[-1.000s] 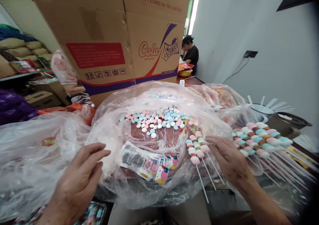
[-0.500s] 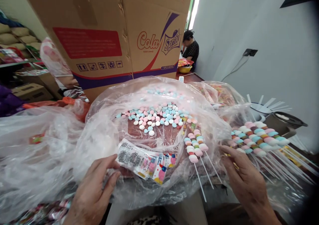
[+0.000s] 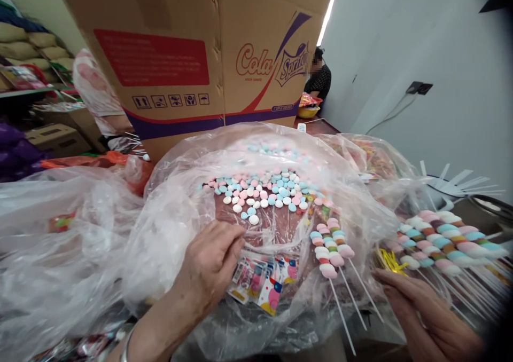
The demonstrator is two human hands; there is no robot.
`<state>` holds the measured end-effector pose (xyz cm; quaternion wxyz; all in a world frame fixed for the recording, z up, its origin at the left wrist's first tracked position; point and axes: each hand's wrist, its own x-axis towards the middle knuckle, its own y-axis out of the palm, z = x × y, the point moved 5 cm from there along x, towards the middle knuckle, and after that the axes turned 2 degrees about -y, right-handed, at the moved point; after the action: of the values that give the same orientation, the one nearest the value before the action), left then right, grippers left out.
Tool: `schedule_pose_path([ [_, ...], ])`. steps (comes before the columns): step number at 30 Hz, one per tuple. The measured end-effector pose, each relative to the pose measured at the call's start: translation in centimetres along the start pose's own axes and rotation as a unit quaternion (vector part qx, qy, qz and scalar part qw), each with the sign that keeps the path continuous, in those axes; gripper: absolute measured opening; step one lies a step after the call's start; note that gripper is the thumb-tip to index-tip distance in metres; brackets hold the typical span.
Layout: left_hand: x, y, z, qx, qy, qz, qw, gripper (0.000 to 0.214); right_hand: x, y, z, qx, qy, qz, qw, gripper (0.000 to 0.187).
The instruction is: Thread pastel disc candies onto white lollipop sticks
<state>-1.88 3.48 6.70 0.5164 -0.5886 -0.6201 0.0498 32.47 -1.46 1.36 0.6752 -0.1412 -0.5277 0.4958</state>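
Head view of both bare hands at work. The L hand (image 3: pixel 214 260) has moved right from the left edge of the packets (image 3: pixel 266 287) and now covers their left end; its fingers are bent and bunched, but w/ the tips partly hidden, whether they pinch a packet cannot be told. The R hand (image 3: pixel 427 308) has shifted right and near, so that the yellow strips (image 3: pixel 393 263) just beyond its fingertips show more fully; its fingers lie close together, nothing is clearly seen b/w them, and a pinch can be neither confirmed nor ruled out. Unchanged: three skewers (image 3: pixel 334 249) lie on the plastic (image 3: pixel 256 332) b/w the hands, right of the packets, w/ sticks pointing near; loose sweets (image 3: pixel 283 192) lie on the far side of the packets; the pile (image 3: pixel 449 239) of similar skewers lies far right, beyond the R hand. Interp.: attention appears to have passed to the packets on the left and poss. the strips on the right, the three skewers being left as laid.
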Motion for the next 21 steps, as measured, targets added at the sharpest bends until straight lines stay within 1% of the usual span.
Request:
schedule_pose_path([
  [2,-1.3,0.0,-0.5,-0.040,0.005,-0.022,0.999,0.017,2.7,1.0,2.5,0.011,-0.054,0.051,0.997,0.023],
  [3,-2.3,0.0,-0.5,-0.054,0.008,-0.032,0.998,0.018,4.3,1.6,4.0,0.015,-0.074,0.061,0.995,0.020],
  [5,-4.6,0.2,-0.1,-0.067,0.009,-0.034,0.997,0.021,7.5,3.5,7.2,0.036,-0.120,0.102,0.987,0.019],
  [6,-5.8,0.3,0.3,-0.063,0.009,-0.030,0.998,0.023,8.9,4.8,8.8,0.048,-0.145,0.139,0.978,0.019],
  [8,-7.9,0.3,1.7,-0.054,-0.002,-0.025,0.998,0.029,11.5,7.8,11.3,0.056,-0.172,0.189,0.965,0.023],
  [10,-9.5,0.2,3.2,-0.041,-0.017,-0.026,0.999,0.031,13.2,11.3,13.1,0.044,-0.193,0.249,0.948,0.024],
  [13,-10.5,0.1,4.7,-0.031,-0.022,-0.034,0.999,0.032,14.8,16.1,14.2,-0.041,-0.181,0.334,0.924,0.021],
  [15,-10.6,0.4,5.0,-0.034,-0.020,-0.044,0.998,0.032,15.3,18.3,14.6,-0.091,-0.171,0.379,0.905,0.020],
  [18,-10.3,0.9,4.8,-0.040,-0.002,-0.062,0.997,0.029,15.5,19.9,15.1,-0.135,-0.178,0.420,0.879,0.022],
  [21,-9.9,1.2,4.6,-0.021,0.020,-0.091,0.995,0.023,15.3,20.9,15.2,-0.163,-0.185,0.437,0.865,0.022],
])
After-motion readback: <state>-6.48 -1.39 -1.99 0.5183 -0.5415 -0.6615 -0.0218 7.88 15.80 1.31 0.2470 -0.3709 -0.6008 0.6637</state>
